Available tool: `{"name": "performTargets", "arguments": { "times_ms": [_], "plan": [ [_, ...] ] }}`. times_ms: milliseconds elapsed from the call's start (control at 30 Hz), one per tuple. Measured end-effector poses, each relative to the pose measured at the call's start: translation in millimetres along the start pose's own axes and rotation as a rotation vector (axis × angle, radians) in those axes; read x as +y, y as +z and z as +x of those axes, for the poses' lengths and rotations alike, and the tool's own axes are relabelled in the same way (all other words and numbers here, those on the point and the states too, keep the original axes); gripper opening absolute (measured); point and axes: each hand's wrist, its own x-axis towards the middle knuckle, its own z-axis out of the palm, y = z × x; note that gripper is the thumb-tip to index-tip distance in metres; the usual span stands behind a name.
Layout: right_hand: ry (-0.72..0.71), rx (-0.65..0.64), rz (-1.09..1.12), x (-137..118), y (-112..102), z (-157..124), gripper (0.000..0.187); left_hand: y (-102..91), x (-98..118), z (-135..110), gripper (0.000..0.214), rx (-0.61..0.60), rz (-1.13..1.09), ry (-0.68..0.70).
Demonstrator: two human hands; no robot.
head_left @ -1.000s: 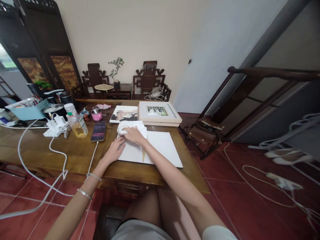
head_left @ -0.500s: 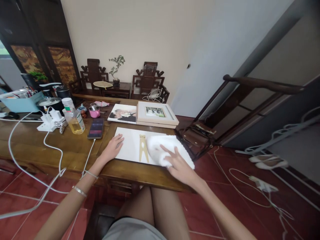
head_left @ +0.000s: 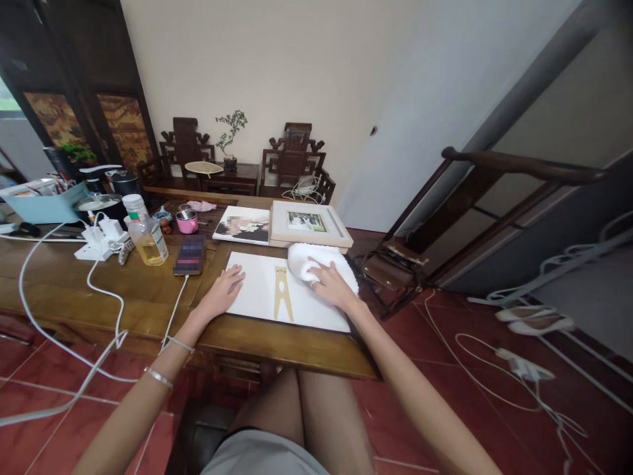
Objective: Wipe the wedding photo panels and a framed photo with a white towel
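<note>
A flat white panel [head_left: 252, 284] lies on the wooden table, with a gold, two-legged piece [head_left: 283, 300] at its middle that looks like a picture-frame stand. My left hand [head_left: 223, 290] rests flat on the panel's left edge, its fingers stretched out. Under my right hand [head_left: 333, 284] is a bunched white cloth [head_left: 301, 258]; my fingers press into it at the panel's upper right. Part of the cloth is covered by that hand, and it reaches the panel's right edge.
Behind the panel lie a photo print [head_left: 242, 224] and a framed picture [head_left: 311, 224]. To the left are a phone [head_left: 189, 255], a bottle [head_left: 148, 231], a pink cup [head_left: 186, 221] and a power strip [head_left: 96, 247] with cables. A wooden chair [head_left: 420, 231] stands at right.
My right hand has slid the white cloth away from me and a little left, uncovering the panel's lower right corner. My left hand has stayed in place.
</note>
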Motion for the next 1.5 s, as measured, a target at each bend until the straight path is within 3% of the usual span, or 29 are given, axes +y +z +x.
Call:
{"name": "performTargets", "arguments": {
  "times_ms": [100,267,367,467,733,1000,1100,1367,1500],
  "plan": [
    [-0.024,-0.013,-0.02,-10.0,1.4,-10.6,0.034,0.7,0.5,-0.3,0.039,0.012,-0.015,-0.008],
    [-0.15,-0.031,-0.011,-37.5,-0.6,-65.8,0.035,1.1,1.7,-0.4,0.039,0.02,-0.03,-0.012],
    [-0.189,-0.044,0.005,-43.4,-2.5,-83.2,0.035,0.4,1.5,-0.1,0.039,0.016,-0.024,-0.007],
    [-0.188,-0.055,0.0,-35.9,-2.2,-70.9,0.032,-0.6,0.4,0.1,0.041,0.005,-0.012,-0.005],
    [-0.055,0.026,-0.035,-17.0,6.7,-5.9,0.03,-1.7,-1.9,0.5,0.041,-0.006,-0.018,0.001],
    [-0.035,0.071,-0.096,-24.2,16.8,13.6,0.035,-5.5,-6.2,3.8,0.041,-0.013,0.047,-0.001],
    [-0.046,0.012,-0.078,-29.7,10.4,-2.6,0.036,-5.1,-7.7,3.4,0.042,-0.012,0.049,-0.001],
    [-0.205,-0.147,-0.014,-60.4,-18.3,-98.7,0.04,-3.0,-4.7,1.2,0.042,0.019,0.022,-0.005],
    [-0.171,-0.127,-0.017,-43.3,-18.8,-84.8,0.036,-4.4,-3.9,0.3,0.041,0.024,0.03,0.006]
  ]
}}
